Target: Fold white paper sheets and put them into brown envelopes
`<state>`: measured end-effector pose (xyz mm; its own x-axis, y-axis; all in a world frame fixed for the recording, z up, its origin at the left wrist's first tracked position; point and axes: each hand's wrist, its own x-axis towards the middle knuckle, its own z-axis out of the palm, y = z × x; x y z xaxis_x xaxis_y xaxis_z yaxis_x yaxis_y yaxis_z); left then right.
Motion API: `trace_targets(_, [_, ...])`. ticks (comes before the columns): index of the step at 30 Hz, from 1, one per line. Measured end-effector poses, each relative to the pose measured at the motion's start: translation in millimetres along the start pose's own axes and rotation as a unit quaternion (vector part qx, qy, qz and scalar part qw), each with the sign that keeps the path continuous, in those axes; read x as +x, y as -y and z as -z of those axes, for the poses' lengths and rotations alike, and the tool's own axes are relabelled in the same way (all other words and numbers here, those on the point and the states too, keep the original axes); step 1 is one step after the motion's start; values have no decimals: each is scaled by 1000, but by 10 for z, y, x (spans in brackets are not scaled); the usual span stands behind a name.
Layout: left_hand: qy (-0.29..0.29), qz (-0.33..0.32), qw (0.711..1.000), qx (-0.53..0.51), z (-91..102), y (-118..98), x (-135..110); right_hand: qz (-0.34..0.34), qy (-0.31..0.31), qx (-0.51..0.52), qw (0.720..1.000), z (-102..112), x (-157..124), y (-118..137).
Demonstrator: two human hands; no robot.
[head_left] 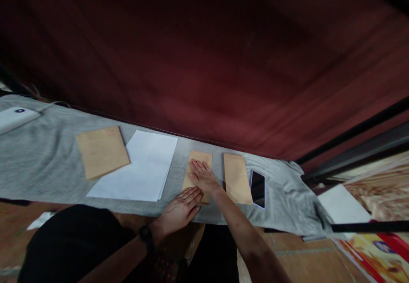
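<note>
A brown paper envelope lies on the grey cloth in front of me, partly covered by my hands. My right hand rests flat on its upper middle, fingers stretched out. At its lower left edge is my left hand, palm down with the fingers extended, wearing a dark watch at the wrist. To the right lies a stack of brown envelopes. Further left, several sheets of white paper lie partly under a larger brown envelope pile.
The grey cloth covers a long narrow table. A phone lies right of the envelope stack. At the far left is a white device with a cable. A dark red curtain hangs behind, and a colourful box stands at lower right.
</note>
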<state>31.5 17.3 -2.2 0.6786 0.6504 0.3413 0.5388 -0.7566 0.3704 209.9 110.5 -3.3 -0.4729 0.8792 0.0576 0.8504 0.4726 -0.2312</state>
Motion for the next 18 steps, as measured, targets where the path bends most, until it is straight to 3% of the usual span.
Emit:
trace_targets(11, [-13,11,1000,-25,35,-52,11,23,29,101,994,42,-426,270])
trace_targets(18, [-18,-4,1000,-11,-27,-8,-68,-7,-6,165,986,27,-755,462])
